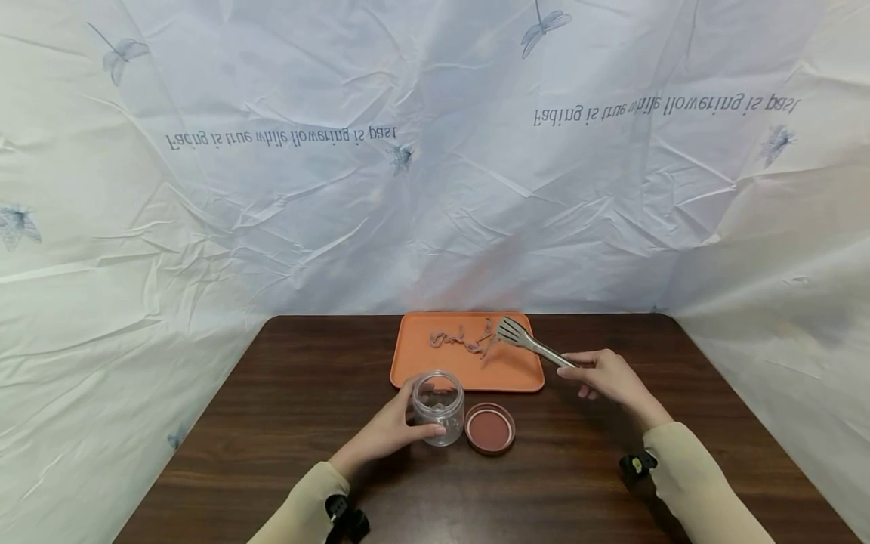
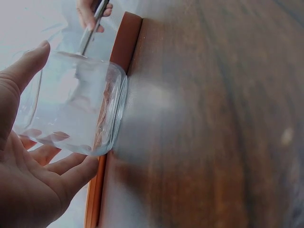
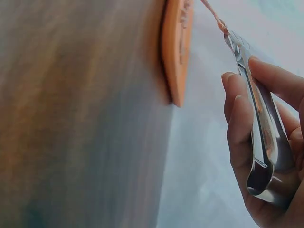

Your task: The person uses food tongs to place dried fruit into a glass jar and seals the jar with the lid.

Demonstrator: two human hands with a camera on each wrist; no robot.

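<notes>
My left hand (image 1: 389,429) wraps its thumb and fingers around a clear, open-topped jar (image 1: 442,433), which stands upright on the table near the tray's front edge. Metal tongs (image 1: 540,349) with a slotted head are gripped in my right hand (image 1: 609,375), raised over the right side of an orange tray (image 1: 410,370). In the right wrist view a thin, pinkish-brown strand (image 3: 216,18) is pinched at the tips of the tongs. More such twisted strands (image 1: 454,339) lie on the tray.
A reddish-brown round lid (image 1: 490,431) lies on the dark wooden table (image 1: 326,363) just right of the jar. Behind and beside the table hangs a pale, wrinkled, printed sheet (image 1: 476,189).
</notes>
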